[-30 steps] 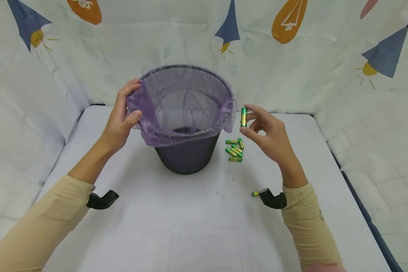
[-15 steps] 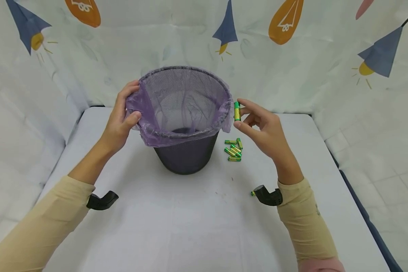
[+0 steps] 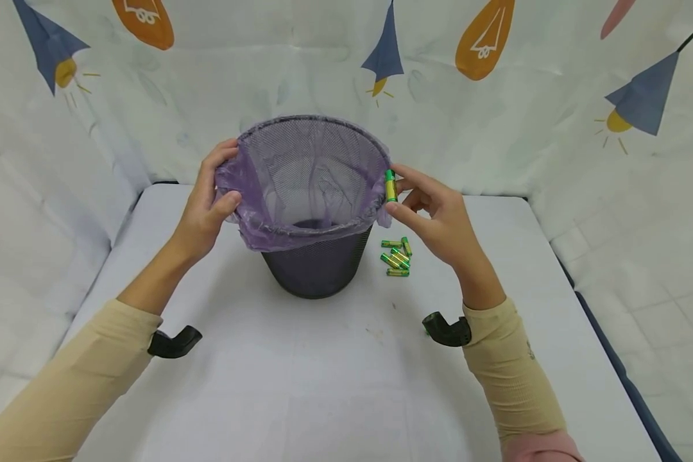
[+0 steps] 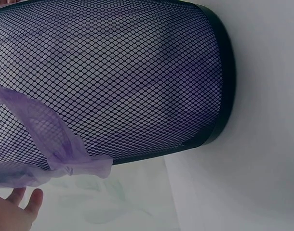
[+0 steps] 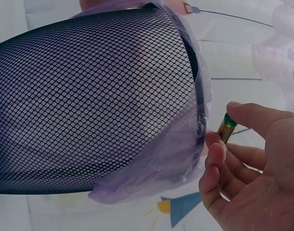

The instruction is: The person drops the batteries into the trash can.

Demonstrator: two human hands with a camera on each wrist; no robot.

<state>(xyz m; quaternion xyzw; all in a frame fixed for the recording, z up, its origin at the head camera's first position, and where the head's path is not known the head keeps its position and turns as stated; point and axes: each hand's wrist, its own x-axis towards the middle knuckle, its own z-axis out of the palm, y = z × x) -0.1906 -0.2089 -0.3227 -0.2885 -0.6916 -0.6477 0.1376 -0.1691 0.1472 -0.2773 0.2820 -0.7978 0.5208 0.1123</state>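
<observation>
While right hand (image 3: 439, 221) pinches a battery (image 3: 390, 186), left hand (image 3: 201, 206) gripping lined bin (image 3: 317, 273) — battery pile (image 3: 401, 255), head view only

Green-gold battery (image 3: 391, 187), purple liner (image 3: 254, 192), black bin (image 3: 317, 273)

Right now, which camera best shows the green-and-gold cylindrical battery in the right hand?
The head view: the battery shows nearly end to end, upright in the right hand. The right wrist view shows it slanting, partly hidden by the hand; the left wrist view doesn't show it.
</observation>
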